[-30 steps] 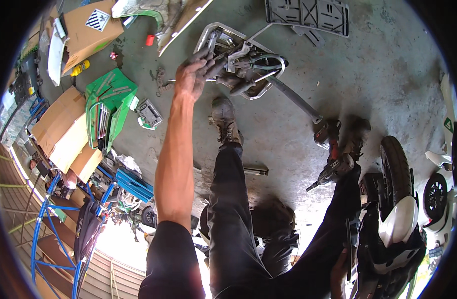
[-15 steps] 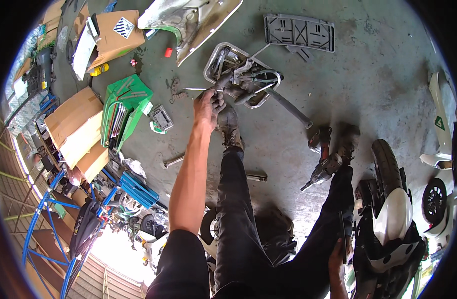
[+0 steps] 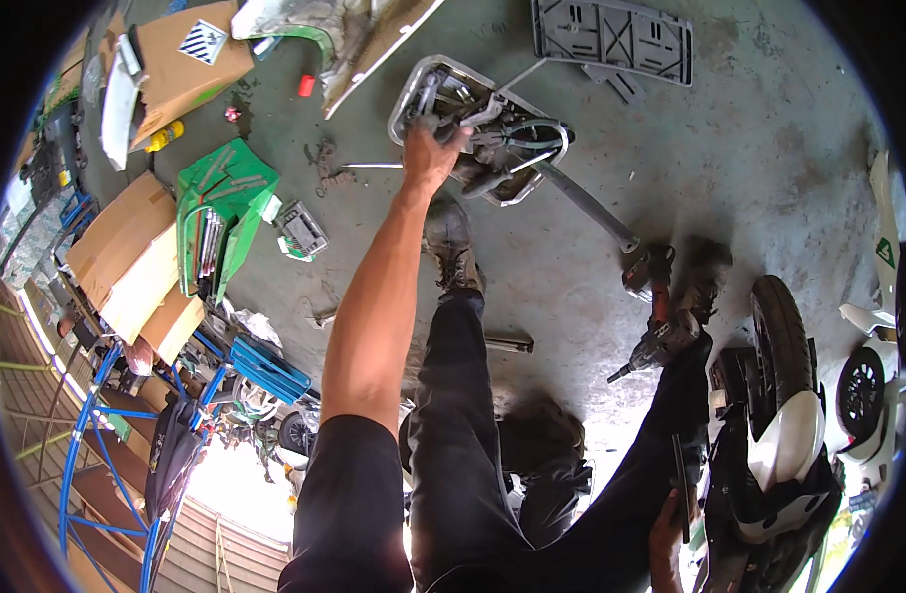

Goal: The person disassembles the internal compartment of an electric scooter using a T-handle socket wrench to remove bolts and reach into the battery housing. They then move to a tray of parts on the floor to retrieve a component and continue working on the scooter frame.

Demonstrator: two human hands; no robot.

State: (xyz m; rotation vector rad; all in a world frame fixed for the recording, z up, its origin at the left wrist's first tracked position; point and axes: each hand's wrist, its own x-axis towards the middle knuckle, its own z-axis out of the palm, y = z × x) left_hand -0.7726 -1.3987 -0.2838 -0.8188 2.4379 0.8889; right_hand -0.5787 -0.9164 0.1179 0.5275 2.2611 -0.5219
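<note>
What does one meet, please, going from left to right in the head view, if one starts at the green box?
Green box, grey case, left hand at the metal tray, power drill, upright black tyre, dark spoked wheel.

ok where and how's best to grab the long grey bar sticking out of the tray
Probably mid-shaft, from above and your right: the bar slants out beyond the rim of the tray to the right, slim and straight enough to wrap, while its inner end runs in among the tools.
</note>
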